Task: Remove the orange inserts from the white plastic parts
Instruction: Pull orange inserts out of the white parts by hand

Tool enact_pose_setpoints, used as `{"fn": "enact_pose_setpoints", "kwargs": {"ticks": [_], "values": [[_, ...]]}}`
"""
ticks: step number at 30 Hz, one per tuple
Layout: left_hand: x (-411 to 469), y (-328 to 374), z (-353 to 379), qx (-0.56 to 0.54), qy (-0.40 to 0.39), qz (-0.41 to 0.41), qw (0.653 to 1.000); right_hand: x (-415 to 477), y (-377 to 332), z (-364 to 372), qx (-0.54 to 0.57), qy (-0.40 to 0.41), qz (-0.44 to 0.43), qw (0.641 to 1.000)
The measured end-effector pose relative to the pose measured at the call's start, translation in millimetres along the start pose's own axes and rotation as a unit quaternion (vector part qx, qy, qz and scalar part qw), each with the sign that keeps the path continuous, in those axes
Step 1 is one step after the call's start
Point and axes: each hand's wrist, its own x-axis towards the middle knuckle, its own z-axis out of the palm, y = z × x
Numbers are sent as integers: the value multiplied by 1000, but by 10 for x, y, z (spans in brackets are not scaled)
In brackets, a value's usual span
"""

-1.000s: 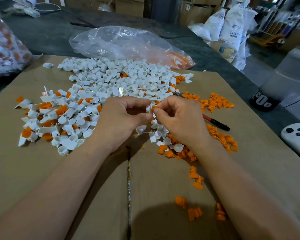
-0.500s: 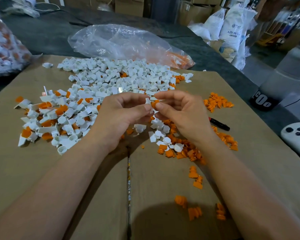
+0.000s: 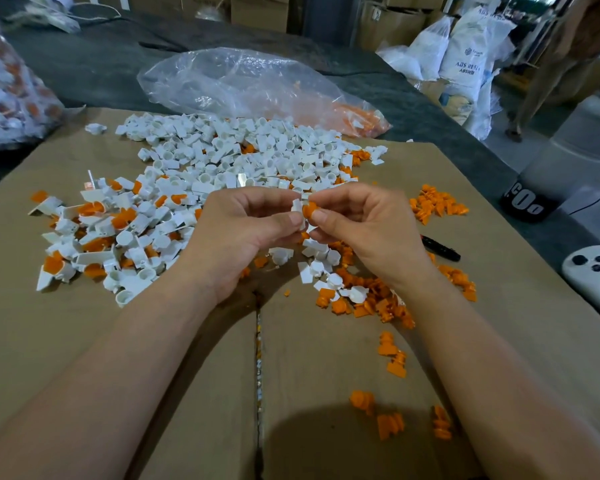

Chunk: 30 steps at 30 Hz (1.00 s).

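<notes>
Head view: one insert is being pulled. The left hand (image 3: 246, 230) pinches a white part (image 3: 296, 206), and the right hand (image 3: 364, 226) pinches the orange insert (image 3: 309, 210) touching it. Both are raised above the cardboard (image 3: 187, 375) on the counter, forearms converging and fingers curled. The next move probably calls for a firm pull apart.

White parts (image 3: 243, 161), orange inserts (image 3: 437, 204), brown cardboard (image 3: 187, 393)

Warehouse or factory floor, stacked cardboard boxes (image 3: 392, 27), resin sacks (image 3: 468, 60), bagged plastic parts (image 3: 11, 91)
</notes>
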Motion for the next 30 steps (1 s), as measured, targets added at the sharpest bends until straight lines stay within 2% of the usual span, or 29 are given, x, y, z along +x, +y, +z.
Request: {"fn": "enact_pose_setpoints", "kwargs": {"ticks": [6,13,17,20,24,30], "values": [[-12,-10,31,30,0,3,1000,7,45,41,-81,53,1,995],[-32,7,24,50,-9,36,998,-15,52,89,-168,89,-69,979],[-43,2,22,106,-8,49,993,3,38,80,-126,83,-18,988],[-41,-2,17,99,-3,45,994,-12,36,100,-146,73,-38,986],[-36,-14,9,106,0,42,993,-1,60,85,-114,60,-16,991],[-6,-32,11,34,7,12,999,2,51,25,4,12,7,1000]]}}
